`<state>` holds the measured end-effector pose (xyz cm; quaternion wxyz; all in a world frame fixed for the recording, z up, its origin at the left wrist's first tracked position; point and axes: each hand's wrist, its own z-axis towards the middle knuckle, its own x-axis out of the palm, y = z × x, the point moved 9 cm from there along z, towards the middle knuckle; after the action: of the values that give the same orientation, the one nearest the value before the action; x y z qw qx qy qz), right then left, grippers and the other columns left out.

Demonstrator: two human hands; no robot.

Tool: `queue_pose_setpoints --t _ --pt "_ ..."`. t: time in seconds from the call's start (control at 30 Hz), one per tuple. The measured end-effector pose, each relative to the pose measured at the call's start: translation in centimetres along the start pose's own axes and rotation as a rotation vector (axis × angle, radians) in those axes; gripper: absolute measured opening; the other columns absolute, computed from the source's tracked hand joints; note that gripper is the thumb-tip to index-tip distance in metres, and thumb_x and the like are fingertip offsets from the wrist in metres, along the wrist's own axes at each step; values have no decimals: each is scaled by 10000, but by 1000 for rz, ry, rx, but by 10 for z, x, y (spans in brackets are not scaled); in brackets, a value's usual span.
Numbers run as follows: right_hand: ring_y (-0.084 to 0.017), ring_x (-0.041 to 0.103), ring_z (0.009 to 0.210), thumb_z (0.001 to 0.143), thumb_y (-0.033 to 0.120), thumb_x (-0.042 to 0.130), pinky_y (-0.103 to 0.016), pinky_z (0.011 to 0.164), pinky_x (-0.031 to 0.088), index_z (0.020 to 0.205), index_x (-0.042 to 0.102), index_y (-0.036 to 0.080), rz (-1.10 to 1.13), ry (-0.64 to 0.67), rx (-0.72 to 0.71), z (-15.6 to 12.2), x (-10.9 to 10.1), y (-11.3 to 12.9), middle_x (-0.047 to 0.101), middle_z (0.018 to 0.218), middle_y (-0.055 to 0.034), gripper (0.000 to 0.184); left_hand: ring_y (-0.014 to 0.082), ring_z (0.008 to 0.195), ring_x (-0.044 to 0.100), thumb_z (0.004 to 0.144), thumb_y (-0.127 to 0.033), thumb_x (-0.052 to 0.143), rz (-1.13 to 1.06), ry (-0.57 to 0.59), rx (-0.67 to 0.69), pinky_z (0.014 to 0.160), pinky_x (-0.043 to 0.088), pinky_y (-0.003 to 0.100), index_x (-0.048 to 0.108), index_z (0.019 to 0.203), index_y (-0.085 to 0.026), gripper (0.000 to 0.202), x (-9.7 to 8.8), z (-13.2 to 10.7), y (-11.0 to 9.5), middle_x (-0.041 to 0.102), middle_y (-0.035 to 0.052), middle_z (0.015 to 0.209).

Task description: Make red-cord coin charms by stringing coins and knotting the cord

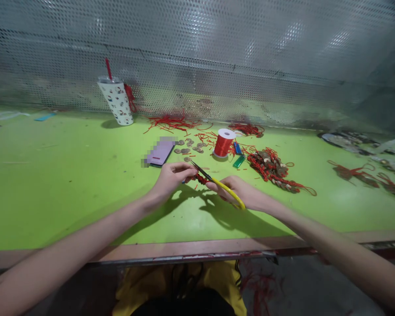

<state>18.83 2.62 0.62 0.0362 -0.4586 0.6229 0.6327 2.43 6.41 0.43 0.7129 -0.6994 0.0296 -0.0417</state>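
Observation:
Between my hands is a short piece of knotted red cord (pixel 201 178). My left hand (pixel 174 174) pinches its left end between thumb and fingers; a small bit of blue shows just beneath those fingertips. In my right hand (pixel 232 189) is a pair of scissors (pixel 228 191) with yellow handles, its dark blades pointing up and left over the cord, close to my left fingertips. My right fingers also seem to touch the cord's right end. How far the blades are apart is hard to make out.
Beyond my hands are a spool of red cord (pixel 224 144), loose coins (pixel 185 151), a phone (pixel 161 152), and a green lighter (pixel 239 161) beside a blue lighter (pixel 238 148). Coin strings (pixel 271 169) lie right, cord scraps (pixel 173 123) behind. A patterned tumbler (pixel 117 101) stands back left before a perforated metal panel (pixel 197 57).

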Motion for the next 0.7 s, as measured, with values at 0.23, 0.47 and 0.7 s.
queue_pose_setpoints --t 0.23,0.47,0.7 --pt "-98 286 512 884 813 403 -269 491 238 594 370 214 -195 -85 66 -15 -34 -10 355 567 36 666 130 610 531 627 -324 815 4 -59 -15 577 416 270 762 699 -173 175 -10 1 -1 693 41 686" --pt "-194 557 577 959 546 486 -298 550 337 762 590 182 -828 -92 241 -55 -87 -65 657 713 -96 426 131 593 560 646 -339 815 111 -10 38 603 461 276 756 699 -187 171 -3 -6 -8 704 32 674" --pt "-256 670 870 904 371 587 -320 723 477 1048 673 168 -735 -19 118 -64 -96 -60 708 1047 -146 264 169 645 648 694 -378 809 164 38 130 665 534 309 749 744 -172 220 7 -15 -13 737 50 711"
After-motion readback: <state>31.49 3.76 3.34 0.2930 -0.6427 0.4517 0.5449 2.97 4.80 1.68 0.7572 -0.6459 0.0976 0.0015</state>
